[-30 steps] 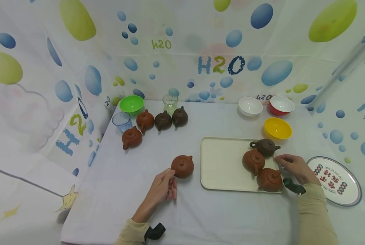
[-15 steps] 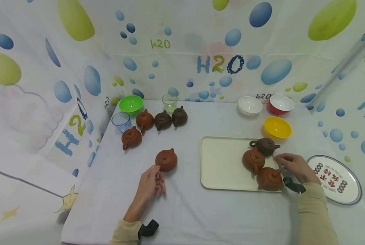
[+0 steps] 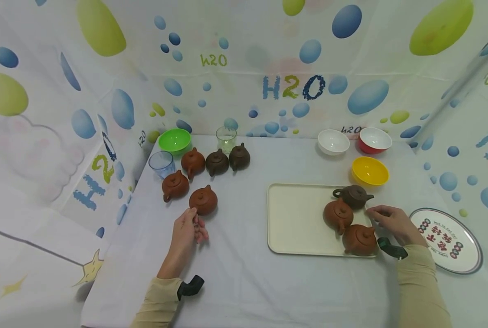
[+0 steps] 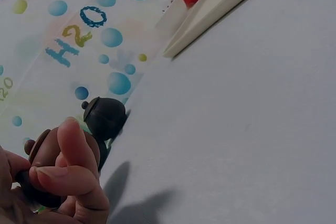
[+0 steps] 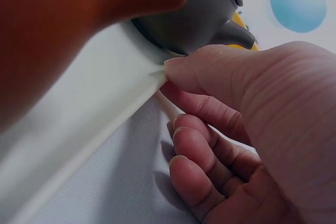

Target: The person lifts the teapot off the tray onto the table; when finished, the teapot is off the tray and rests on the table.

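Note:
My left hand (image 3: 186,228) pinches a reddish-brown teapot (image 3: 203,200) by its handle, left of the tray; in the left wrist view the fingers curl at that teapot (image 4: 48,153). My right hand (image 3: 391,223) pinches the right rim of a cream tray (image 3: 297,218) between thumb and forefinger, as the right wrist view shows at the tray's edge (image 5: 105,129). On the tray's right part sit a dark brown teapot (image 3: 353,197) and two reddish-brown teapots, one in the middle (image 3: 338,216) and one at the front (image 3: 360,240). The dark teapot (image 5: 194,14) lies close to my right thumb.
At the back left stand two reddish-brown teapots, two dark teapots (image 3: 239,157), a green bowl (image 3: 175,141), a blue glass (image 3: 161,165) and a clear glass (image 3: 226,139). White (image 3: 333,142), red (image 3: 374,140) and yellow (image 3: 369,171) bowls stand back right. An oval plate (image 3: 446,240) lies far right.
My left hand has carried the teapot leftward and away from me, from beside the tray toward the back-left teapots. The right hand stays at the tray's rim.

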Tool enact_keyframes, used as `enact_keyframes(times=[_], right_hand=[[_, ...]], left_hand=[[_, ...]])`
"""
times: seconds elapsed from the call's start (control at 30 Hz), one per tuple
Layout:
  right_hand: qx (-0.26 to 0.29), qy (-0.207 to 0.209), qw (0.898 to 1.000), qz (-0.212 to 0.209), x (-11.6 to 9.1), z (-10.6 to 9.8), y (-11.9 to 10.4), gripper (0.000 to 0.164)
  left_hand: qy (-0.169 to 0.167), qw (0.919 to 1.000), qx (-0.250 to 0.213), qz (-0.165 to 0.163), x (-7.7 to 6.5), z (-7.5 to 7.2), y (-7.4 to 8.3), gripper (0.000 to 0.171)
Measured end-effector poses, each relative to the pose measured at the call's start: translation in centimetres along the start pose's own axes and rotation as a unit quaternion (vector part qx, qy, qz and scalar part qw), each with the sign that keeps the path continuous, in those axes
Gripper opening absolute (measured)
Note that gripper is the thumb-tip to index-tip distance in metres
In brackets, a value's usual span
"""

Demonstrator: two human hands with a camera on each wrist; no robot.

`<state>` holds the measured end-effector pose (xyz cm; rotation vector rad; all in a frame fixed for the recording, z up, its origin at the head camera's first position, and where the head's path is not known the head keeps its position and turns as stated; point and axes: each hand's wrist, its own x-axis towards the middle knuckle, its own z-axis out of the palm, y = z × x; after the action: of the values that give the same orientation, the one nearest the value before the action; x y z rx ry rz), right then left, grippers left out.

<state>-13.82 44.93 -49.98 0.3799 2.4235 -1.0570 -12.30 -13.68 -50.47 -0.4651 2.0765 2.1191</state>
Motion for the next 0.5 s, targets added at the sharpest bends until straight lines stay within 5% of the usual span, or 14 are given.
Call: enact_keyframes(times=[0.5], right_hand=[[0.007,-0.007,1.0,0.008,-0.2,0.1,-0.4,0.077]], left_hand=[[0.031,0.9992,0.001,-0.024,5.0,-0.6,0.9,0.034]])
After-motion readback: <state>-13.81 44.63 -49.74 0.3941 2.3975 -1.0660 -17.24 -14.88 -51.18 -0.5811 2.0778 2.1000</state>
